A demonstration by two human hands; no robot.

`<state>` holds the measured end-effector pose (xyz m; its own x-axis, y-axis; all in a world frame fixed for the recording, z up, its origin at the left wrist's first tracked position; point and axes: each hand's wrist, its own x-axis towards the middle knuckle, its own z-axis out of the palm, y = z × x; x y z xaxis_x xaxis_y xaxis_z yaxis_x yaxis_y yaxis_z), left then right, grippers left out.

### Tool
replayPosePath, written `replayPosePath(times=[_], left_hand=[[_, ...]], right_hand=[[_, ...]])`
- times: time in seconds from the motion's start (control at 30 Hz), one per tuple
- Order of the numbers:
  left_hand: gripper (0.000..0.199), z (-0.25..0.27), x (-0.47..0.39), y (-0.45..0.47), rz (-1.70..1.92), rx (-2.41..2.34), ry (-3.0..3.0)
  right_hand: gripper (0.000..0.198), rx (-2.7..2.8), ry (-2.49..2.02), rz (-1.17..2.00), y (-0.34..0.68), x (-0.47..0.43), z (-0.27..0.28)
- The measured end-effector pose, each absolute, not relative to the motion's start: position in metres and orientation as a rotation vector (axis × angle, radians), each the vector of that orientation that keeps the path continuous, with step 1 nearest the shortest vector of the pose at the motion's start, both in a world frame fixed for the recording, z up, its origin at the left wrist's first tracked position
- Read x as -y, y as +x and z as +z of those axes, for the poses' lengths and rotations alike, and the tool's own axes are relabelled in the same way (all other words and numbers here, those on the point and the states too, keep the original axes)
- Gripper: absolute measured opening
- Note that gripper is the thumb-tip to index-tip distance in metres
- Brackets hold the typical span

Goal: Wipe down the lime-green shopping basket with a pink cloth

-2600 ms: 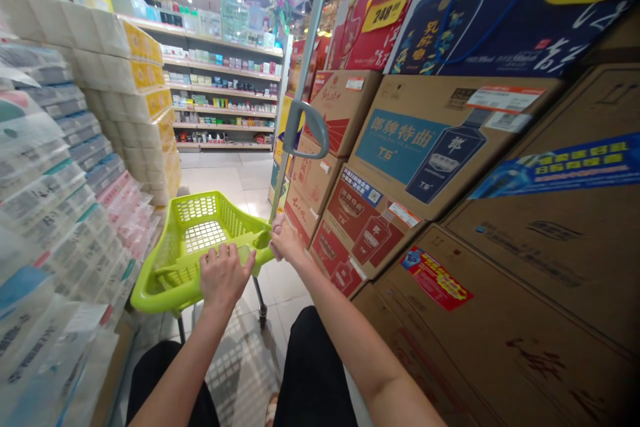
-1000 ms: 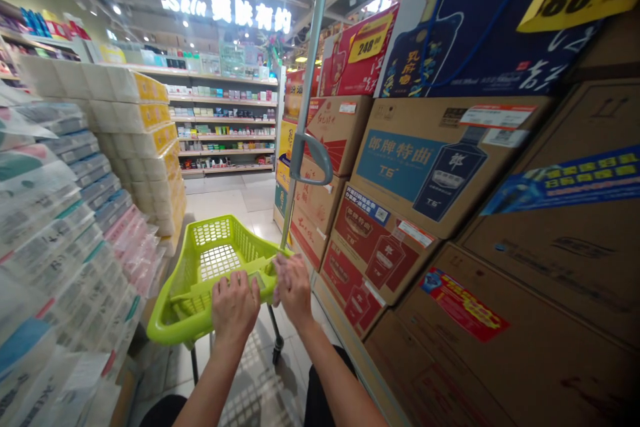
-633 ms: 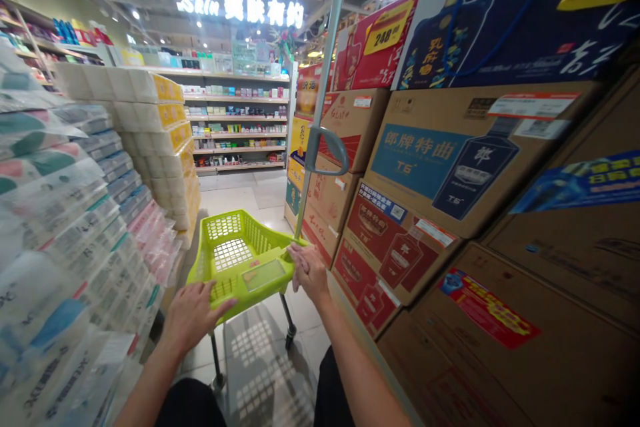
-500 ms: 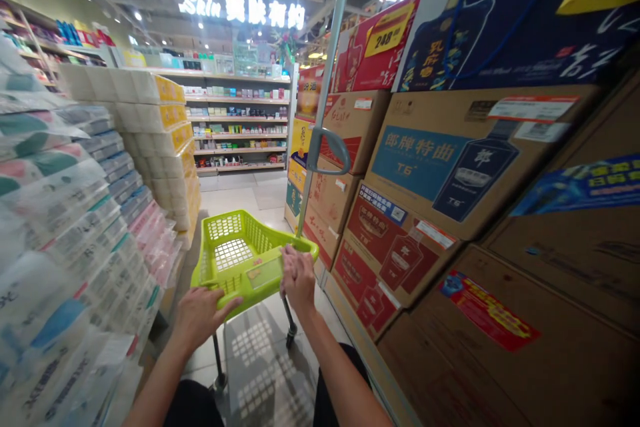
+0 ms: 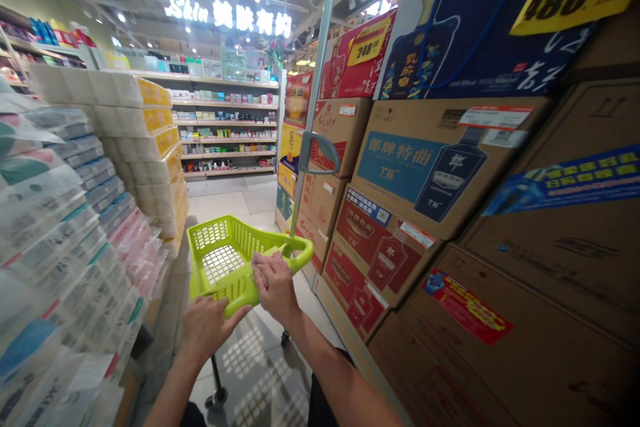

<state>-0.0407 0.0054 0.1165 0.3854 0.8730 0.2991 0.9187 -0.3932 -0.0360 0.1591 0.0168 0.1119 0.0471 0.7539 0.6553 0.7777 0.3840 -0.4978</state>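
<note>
A lime-green shopping cart (image 5: 235, 293) with a latticed basket stands in front of me, and no goods show in the basket. My left hand (image 5: 207, 323) grips the left part of its near rim, thumb stretched along the edge. On the near panel beside the handle, my right hand (image 5: 275, 287) presses down a crumpled pale cloth (image 5: 259, 268), its fingers closed over it. Most of the cloth is hidden under the fingers. A tall metal pole (image 5: 315, 80) with a grey loop handle (image 5: 323, 152) rises from the cart's right corner.
Stacked liquor cartons (image 5: 400, 167) line the right side closely. Packs of wrapped tissue (image 5: 55, 213) and paper rolls (image 5: 135, 127) are piled on the left. The tiled aisle floor (image 5: 225, 190) leads to shelves of cosmetics (image 5: 225, 123) at the back.
My right hand has slid left along the cart's near panel with the cloth. My left hand stays on the rim. The view has turned slightly to the right.
</note>
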Motion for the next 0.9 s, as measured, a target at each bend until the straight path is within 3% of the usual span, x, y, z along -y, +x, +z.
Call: replayPosePath(times=[0.1, 0.2, 0.3, 0.53, 0.7, 0.9], left_hand=[[0.053, 0.116, -0.004, -0.038, -0.355, 1.577, -2.460], [0.052, 0.114, -0.004, -0.035, -0.367, 1.572, -2.458], [0.054, 0.113, -0.003, -0.028, -0.379, 1.591, -2.431], [0.054, 0.115, 0.003, -0.028, -0.420, 1.534, -2.479], [0.053, 0.119, 0.008, -0.024, -0.420, 1.549, -2.486], [0.049, 0.115, 0.011, -0.012, -0.461, 1.554, -2.452]], right_hand=[[0.030, 1.810, -1.314, 0.071, 0.173, -0.019, 0.120], [0.029, 1.657, -1.542, 0.220, 0.202, -0.033, 0.128], [0.030, 1.516, -1.608, 0.150, 0.196, -0.034, 0.127], [0.031, 1.861, -1.056, -0.112, 0.153, 0.000, 0.106], [0.033, 1.412, -1.269, -0.037, 0.192, -0.023, 0.096], [0.044, 1.010, -1.389, 0.030, 0.138, -0.007, 0.065]])
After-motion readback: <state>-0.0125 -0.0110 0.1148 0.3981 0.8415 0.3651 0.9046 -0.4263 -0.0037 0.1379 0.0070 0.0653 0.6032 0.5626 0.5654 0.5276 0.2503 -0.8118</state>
